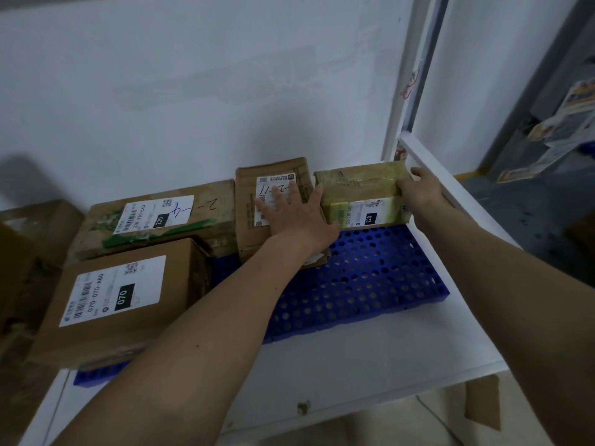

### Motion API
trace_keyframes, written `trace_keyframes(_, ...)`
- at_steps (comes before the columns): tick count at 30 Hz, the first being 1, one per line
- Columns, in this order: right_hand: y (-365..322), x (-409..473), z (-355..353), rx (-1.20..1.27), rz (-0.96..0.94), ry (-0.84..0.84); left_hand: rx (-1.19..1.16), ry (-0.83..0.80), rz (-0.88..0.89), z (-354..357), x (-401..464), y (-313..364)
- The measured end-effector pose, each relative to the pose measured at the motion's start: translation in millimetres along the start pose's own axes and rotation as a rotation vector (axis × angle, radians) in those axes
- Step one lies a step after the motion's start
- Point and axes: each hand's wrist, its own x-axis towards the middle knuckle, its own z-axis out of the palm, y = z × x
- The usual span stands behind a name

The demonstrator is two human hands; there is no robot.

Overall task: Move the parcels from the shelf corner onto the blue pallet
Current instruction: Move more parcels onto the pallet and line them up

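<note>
A blue perforated pallet (363, 278) lies on the white shelf (370, 355). At its far right corner sits a yellow-green taped parcel (357, 188). My right hand (421, 188) grips that parcel's right end, and my left hand (289, 210) presses its left side with the thumb while the spread fingers rest flat on the flat brown parcel (254, 226) beside it. Further left are a long parcel marked 2-1-4 (154, 220) and a box labelled 070 (119, 300), both on the pallet.
A white wall stands right behind the parcels. A white shelf post (402, 101) and rail (450, 191) close off the right side. More brown boxes (29, 246) sit at the far left. Grey floor shows beyond the rail.
</note>
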Motion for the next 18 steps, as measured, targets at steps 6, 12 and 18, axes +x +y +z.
trace_keyframes(6, 11, 0, -22, -0.235, -0.01, -0.018, 0.024, -0.071, -0.003, -11, 5, 12)
trace_keyframes(12, 15, -10, -27, -0.294, -0.028, 0.007, 0.002, -0.046, -0.012, -15, 9, 22)
trace_keyframes(18, 10, -33, -28, -0.725, -0.273, 0.002, -0.142, 0.083, 0.015, -14, 9, 16)
